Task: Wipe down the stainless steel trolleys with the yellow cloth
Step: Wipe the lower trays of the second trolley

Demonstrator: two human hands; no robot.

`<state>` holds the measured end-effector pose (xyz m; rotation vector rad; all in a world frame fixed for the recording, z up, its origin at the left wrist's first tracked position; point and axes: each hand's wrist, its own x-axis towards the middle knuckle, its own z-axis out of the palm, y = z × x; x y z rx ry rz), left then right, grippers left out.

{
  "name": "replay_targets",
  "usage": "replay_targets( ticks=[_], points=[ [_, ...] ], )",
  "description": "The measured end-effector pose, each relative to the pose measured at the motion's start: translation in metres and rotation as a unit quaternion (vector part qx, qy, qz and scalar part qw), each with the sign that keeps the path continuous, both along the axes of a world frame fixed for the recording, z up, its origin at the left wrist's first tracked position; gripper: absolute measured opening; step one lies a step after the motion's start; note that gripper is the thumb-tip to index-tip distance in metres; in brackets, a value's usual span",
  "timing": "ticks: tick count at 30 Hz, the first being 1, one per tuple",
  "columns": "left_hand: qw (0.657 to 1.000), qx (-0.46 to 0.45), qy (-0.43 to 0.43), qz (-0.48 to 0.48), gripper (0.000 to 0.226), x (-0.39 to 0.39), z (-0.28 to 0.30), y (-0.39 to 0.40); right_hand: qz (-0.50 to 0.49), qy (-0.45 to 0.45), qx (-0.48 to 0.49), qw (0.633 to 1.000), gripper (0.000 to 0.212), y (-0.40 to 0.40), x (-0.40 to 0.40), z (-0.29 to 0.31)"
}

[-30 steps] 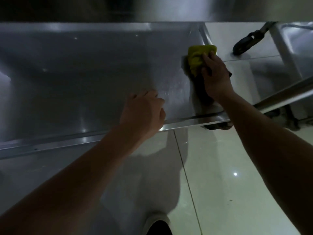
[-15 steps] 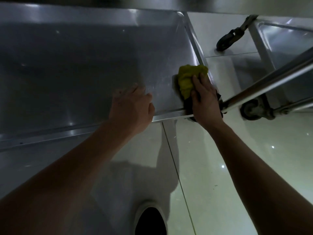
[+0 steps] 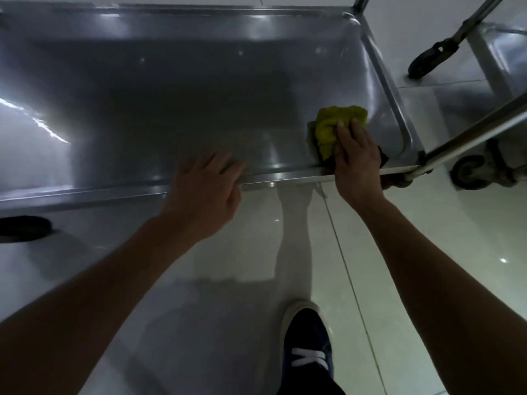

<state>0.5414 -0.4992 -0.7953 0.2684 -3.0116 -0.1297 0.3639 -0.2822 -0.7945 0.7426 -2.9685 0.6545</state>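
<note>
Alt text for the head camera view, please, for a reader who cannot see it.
Seen from above, a person's right hand presses a yellow cloth onto the near right corner of a stainless steel trolley shelf, while the left hand rests on its front rim. One dark shoe stands on the glossy tiled floor.

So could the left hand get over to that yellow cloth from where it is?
Probably yes. The left hand rests on the trolley shelf's near rim, and only bare steel lies between it and the yellow cloth. The right hand already presses on the cloth, though.
</note>
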Motion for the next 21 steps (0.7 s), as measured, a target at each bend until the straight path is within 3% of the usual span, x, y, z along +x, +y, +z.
replay_targets(
  ticks=[6,13,21],
  points=[
    [0.997,-0.037,-0.039,0.047,0.045,0.088,0.005,-0.058,0.074,0.047,0.019,0.996,0.046,-0.059,0.059,-0.009],
    [0.984,-0.007,-0.024,0.177,0.051,0.165,0.008,-0.104,0.108,0.063,0.03,0.992,0.05,-0.099,0.092,-0.016],
    [0.976,0.034,-0.028,0.212,0.053,0.169,0.008,-0.108,0.117,0.095,-0.001,0.989,0.048,-0.087,0.088,-0.017]
  ],
)
